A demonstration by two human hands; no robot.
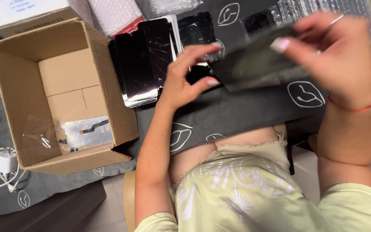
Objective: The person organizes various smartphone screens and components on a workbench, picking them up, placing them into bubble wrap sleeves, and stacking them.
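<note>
1. Now both my hands are on one thing: a flat dark sleeve (254,60), grey and a little shiny, held above the dark table cloth (237,111).
2. My left hand (185,77) pinches the near left corner of the sleeve, thumb below and fingers curled on top.
3. My right hand (340,56) grips the right end, thumb pressed on the upper face; the other fingers are behind the sleeve, so I cannot see how they close.
4. Its long axis goes from lower left to upper right, between the two hands. Neither hand is clearly nearer; each one has an end.
5. Just left of my left hand lies a stack of phone screens (144,64), black glass, some of it cracked. Further left stands an open cardboard box (104,77) with a clear bag (82,133) at the bottom.
6. The sleeve is blurred, so what is inside I cannot tell. Bubble wrap (336,13) at the top edge is cut off.
</note>
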